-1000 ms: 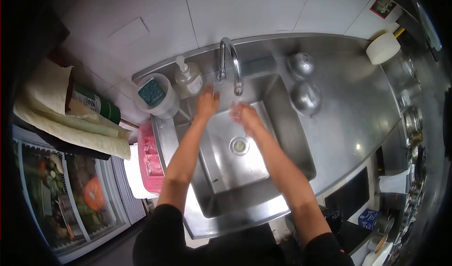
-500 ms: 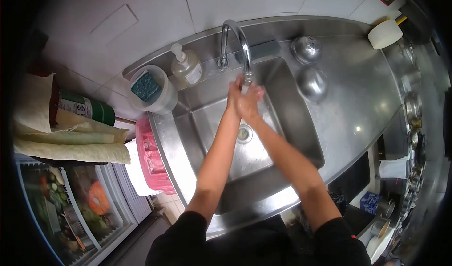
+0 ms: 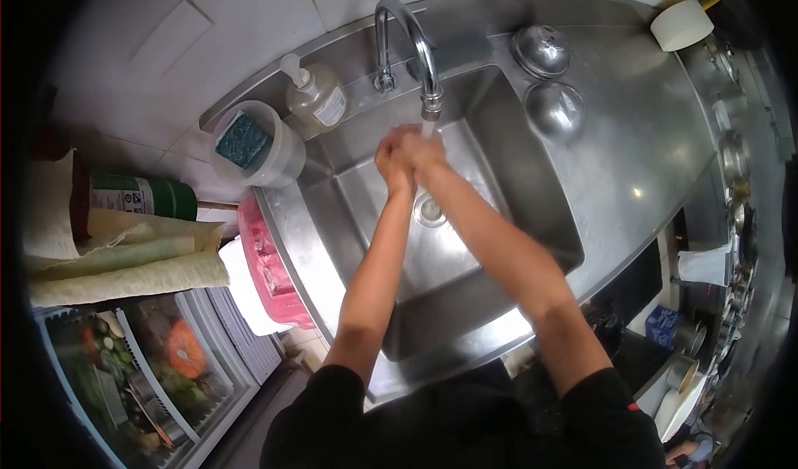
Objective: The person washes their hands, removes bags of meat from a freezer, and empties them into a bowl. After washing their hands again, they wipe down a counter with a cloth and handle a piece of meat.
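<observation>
Under the curved chrome faucet (image 3: 406, 33), my left hand (image 3: 392, 163) and my right hand (image 3: 426, 150) are clasped together over the stainless steel sink (image 3: 366, 228). A stream of water (image 3: 428, 128) falls from the spout onto my right hand. My right hand lies over the left, its fingers closed round it and partly blurred. The left hand's fingers curl against the right, and some are hidden behind it. No object shows between them. Beneath my wrists is the round drain (image 3: 431, 210).
Left of the faucet stand a soap pump bottle (image 3: 320, 99) and a clear tub (image 3: 287, 157) holding a green scouring pad (image 3: 243, 139). Two shiny metal domes (image 3: 555, 110) sit on the right counter (image 3: 636, 128). A pink container (image 3: 270, 265) stands beside the sink's left edge.
Both hands have shifted slightly left and down relative to the spout. The right hand has turned over the left, and its fingers, spread before, are now closed round it. The camera view has tilted slightly.
</observation>
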Available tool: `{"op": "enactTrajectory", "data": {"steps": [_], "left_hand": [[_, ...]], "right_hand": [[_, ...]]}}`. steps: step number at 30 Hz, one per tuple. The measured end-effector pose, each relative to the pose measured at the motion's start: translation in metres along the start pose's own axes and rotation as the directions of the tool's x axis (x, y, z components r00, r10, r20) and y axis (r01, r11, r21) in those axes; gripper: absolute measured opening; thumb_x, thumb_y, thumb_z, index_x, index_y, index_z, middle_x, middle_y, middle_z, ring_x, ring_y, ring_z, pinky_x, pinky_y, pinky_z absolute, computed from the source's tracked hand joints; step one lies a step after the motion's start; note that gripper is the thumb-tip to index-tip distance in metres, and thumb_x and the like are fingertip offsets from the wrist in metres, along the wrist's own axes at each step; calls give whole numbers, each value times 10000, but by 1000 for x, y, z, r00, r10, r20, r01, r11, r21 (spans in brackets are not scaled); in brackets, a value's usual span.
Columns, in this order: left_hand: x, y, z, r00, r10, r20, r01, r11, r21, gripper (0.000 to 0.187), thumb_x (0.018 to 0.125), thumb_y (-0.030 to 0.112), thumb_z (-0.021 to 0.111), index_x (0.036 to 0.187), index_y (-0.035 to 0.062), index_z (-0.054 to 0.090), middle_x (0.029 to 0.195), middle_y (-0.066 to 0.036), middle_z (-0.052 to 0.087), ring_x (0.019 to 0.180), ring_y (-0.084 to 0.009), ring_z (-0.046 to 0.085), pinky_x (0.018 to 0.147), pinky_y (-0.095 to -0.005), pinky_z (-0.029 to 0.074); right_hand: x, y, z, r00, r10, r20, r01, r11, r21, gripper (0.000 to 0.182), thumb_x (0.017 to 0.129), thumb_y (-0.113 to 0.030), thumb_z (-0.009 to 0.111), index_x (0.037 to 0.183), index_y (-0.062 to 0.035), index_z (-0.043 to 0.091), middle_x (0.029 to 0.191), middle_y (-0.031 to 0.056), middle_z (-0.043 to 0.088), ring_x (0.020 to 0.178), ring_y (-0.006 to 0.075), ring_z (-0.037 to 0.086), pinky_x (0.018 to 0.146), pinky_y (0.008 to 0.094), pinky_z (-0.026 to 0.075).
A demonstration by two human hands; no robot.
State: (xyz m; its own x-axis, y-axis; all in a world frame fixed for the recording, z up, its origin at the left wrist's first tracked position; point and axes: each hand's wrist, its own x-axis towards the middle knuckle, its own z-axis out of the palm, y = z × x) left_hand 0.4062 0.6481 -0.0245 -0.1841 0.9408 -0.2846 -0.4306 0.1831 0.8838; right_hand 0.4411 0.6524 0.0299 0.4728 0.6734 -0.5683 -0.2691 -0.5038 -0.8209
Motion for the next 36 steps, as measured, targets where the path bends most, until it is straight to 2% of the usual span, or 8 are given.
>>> {"op": "enactTrajectory", "data": {"steps": [8, 17, 24, 26, 30, 32, 33, 36], "left_hand": [[-73, 66, 47, 907, -355, 226, 399, 896, -194, 346, 927, 223, 411, 1202, 16, 444, 959, -137, 584, 713, -236, 627, 608, -355, 531], [46, 37, 14, 973, -159, -164, 154, 987, -45, 281, 915, 163, 416, 1124, -24, 410, 1014, -153, 539, 843, -235, 588, 728, -327, 518], [82, 49, 7, 992, -64, -112, 40, 977, -208, 452, 918, 176, 411, 1290, -76, 367, 1103, -142, 514, 933, -232, 547, 791, -326, 474], [71, 48, 11, 997, 45, -60, -47, 999, -28, 404, 916, 190, 444, 1242, -49, 455, 1023, -115, 563, 874, -206, 544, 763, -322, 454], [79, 40, -1, 901, 287, 326, -433, 640, 635, 229, 867, 186, 568, 1048, 70, 645, 924, -62, 647, 819, -187, 537, 735, -344, 418], [38, 55, 14, 971, 85, 222, -177, 882, 438, 312, 857, 208, 603, 1104, 19, 604, 1075, -122, 621, 971, -215, 566, 826, -355, 446], [3, 60, 18, 971, 89, 224, -191, 851, 489, 364, 866, 216, 600, 1153, -5, 563, 1109, -115, 610, 1025, -216, 559, 876, -361, 433], [-142, 29, 44, 928, 54, 368, -157, 954, 255, 263, 895, 177, 549, 1089, 1, 573, 1069, -121, 610, 981, -186, 572, 834, -367, 434]], "right_hand": [[58, 3, -13, 963, -258, -78, 265, 960, 88, 130, 783, -145, 638, 783, -21, 679, 740, 56, 660, 713, 153, 606, 678, 292, 474], [-38, 6, -47, 929, -285, 237, 326, 931, -161, 239, 883, -155, 504, 1040, -19, 621, 966, 198, 648, 909, 224, 627, 815, 277, 466], [-86, 109, -171, 923, -308, -232, 322, 946, 27, 126, 804, -27, 543, 874, 9, 642, 858, 137, 671, 761, 177, 635, 713, 292, 499], [-107, 129, -226, 963, -169, -209, 62, 897, -437, 77, 786, 31, 567, 772, 34, 643, 830, 119, 676, 705, 165, 635, 697, 288, 521], [-150, 175, -277, 1000, -31, -1, 31, 996, -80, 171, 840, -183, 632, 836, -17, 673, 879, 82, 679, 746, 159, 629, 703, 293, 519], [-153, 203, -283, 980, -120, 160, 51, 924, 380, 215, 828, -196, 666, 1003, -72, 670, 960, 49, 676, 883, 156, 618, 776, 302, 506], [-159, 186, -281, 974, -180, 136, 193, 977, -86, 320, 842, -288, 664, 1100, -103, 632, 981, 61, 660, 872, 199, 616, 792, 319, 502], [-201, 124, -291, 960, 87, 266, -172, 934, 313, 628, 856, -588, 516, 1291, -146, 423, 1228, 51, 503, 1055, 191, 516, 802, 400, 494]]}}
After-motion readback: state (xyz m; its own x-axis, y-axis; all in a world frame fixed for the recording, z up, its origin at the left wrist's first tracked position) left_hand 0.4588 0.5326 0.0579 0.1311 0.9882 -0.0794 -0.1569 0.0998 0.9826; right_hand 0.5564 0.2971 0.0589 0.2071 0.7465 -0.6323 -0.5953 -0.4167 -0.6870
